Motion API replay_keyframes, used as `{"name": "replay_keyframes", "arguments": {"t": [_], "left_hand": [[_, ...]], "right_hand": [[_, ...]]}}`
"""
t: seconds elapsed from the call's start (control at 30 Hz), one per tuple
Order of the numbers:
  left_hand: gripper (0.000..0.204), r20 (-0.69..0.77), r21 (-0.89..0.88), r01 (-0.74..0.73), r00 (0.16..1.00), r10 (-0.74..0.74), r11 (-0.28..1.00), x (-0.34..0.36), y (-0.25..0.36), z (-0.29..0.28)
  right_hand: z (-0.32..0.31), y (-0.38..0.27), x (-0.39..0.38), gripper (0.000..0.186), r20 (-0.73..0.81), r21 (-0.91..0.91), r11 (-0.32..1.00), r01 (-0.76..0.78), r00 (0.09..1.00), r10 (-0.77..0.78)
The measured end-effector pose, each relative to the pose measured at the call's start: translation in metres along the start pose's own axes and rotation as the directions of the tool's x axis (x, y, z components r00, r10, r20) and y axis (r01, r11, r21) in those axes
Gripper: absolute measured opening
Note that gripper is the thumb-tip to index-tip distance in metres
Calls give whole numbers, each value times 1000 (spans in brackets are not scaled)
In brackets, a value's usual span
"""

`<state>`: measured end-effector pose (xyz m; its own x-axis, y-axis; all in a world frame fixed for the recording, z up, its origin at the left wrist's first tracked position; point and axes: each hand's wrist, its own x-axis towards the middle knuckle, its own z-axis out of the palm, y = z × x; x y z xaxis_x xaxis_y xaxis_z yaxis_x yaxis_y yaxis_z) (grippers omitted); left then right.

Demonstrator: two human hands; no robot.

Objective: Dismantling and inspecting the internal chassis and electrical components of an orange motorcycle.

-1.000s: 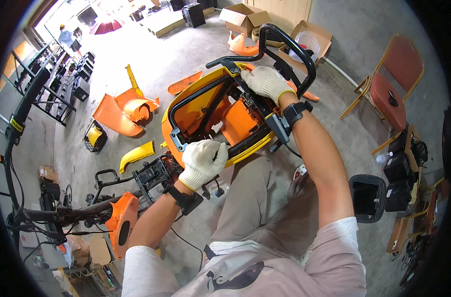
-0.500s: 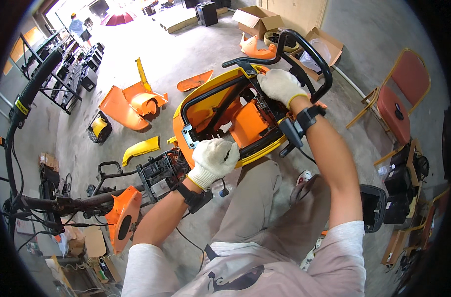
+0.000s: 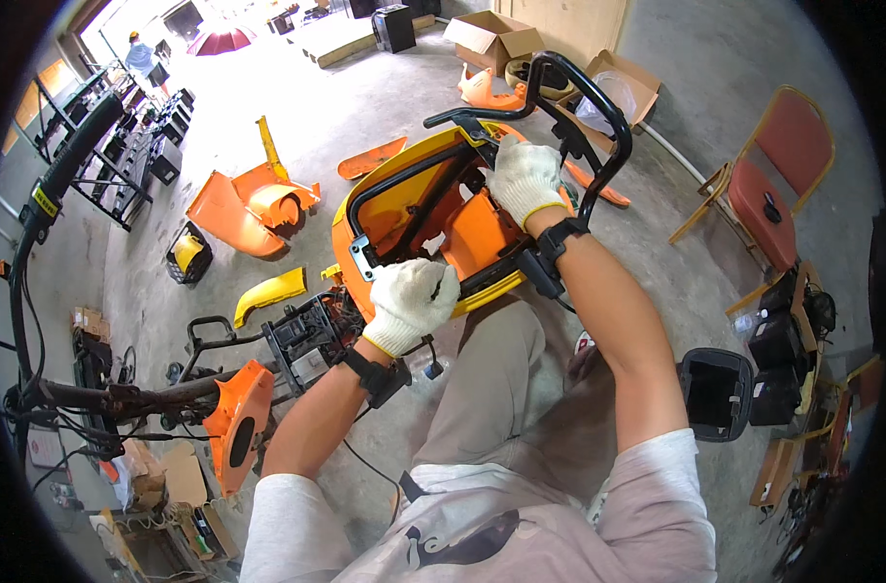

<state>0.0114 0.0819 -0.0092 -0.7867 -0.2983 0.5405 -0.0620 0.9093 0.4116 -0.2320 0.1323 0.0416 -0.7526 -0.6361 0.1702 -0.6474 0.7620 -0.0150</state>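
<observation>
An orange and yellow scooter body shell (image 3: 344, 243), its top uncovered, stands tilted before my legs. Inside its rim run black frame tubes (image 3: 404, 183), and an orange panel (image 3: 480, 233) sits within. My left hand (image 3: 411, 303), in a white knit glove, is closed at the shell's near left rim, by a metal hinge plate (image 3: 363, 255). Also gloved, my right hand (image 3: 526, 178) bends over the frame at the right end of the opening, with its fingertips partly hidden. Behind it rises a black tubular rack (image 3: 608, 117).
Orange fairings (image 3: 234, 216), a yellow trim piece (image 3: 270, 295) and a black crate (image 3: 188, 255) lie on the floor to the left. The scooter's handlebar (image 3: 84, 146) rises at far left. A red chair (image 3: 764, 219) and cardboard boxes (image 3: 492, 41) stand right and behind.
My right hand has shifted left and inward over the frame's right end. My left hand keeps its place on the rim. The whole view has shifted slightly.
</observation>
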Motion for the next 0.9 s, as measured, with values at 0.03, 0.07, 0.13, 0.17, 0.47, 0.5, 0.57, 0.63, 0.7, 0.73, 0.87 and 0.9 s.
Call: {"name": "replay_keyframes", "arguments": {"t": [0.03,0.07,0.13,0.17,0.47,0.5,0.57,0.63,0.7,0.73,0.87,0.9], "left_hand": [[29,22,5,34,999,-34,999,-1,0,1],[30,30,38,26,999,-27,999,-1,-1,1],[29,-7,39,6,1000,-6,999,-2,-2,3],[29,-13,29,-1,1000,1,1000,-2,-2,4],[30,2,45,51,999,-52,998,-4,-6,6],[30,28,44,70,997,-72,997,-4,-6,6],[31,-12,46,48,999,-47,998,-2,-6,7],[31,-31,42,27,999,-26,999,-4,-4,7],[31,-37,40,17,999,-15,999,-3,-4,6],[30,-6,47,38,999,-38,998,-2,-4,6],[31,-35,34,12,999,-11,999,-2,-2,6],[31,-41,37,12,999,-11,999,-2,-2,6]], "right_hand": [[2,1,1,32,-8,5,1000,-3,1000,3],[2,1,2,32,-20,9,1000,11,1000,-11],[1,2,5,32,32,29,1000,-7,999,6],[0,2,5,32,33,25,1000,-6,999,5],[-1,-6,6,31,32,5,998,-59,998,59],[-1,-7,6,30,31,4,998,-62,998,62],[1,-8,6,30,37,4,998,-69,997,69],[3,-10,5,28,19,62,990,-127,992,126],[3,-11,4,27,8,71,989,-132,991,132],[3,-10,4,26,7,66,991,-115,993,114],[-3,-10,-1,34,33,17,997,-74,997,73],[-4,-10,-2,39,47,2,998,-67,997,67]]}}
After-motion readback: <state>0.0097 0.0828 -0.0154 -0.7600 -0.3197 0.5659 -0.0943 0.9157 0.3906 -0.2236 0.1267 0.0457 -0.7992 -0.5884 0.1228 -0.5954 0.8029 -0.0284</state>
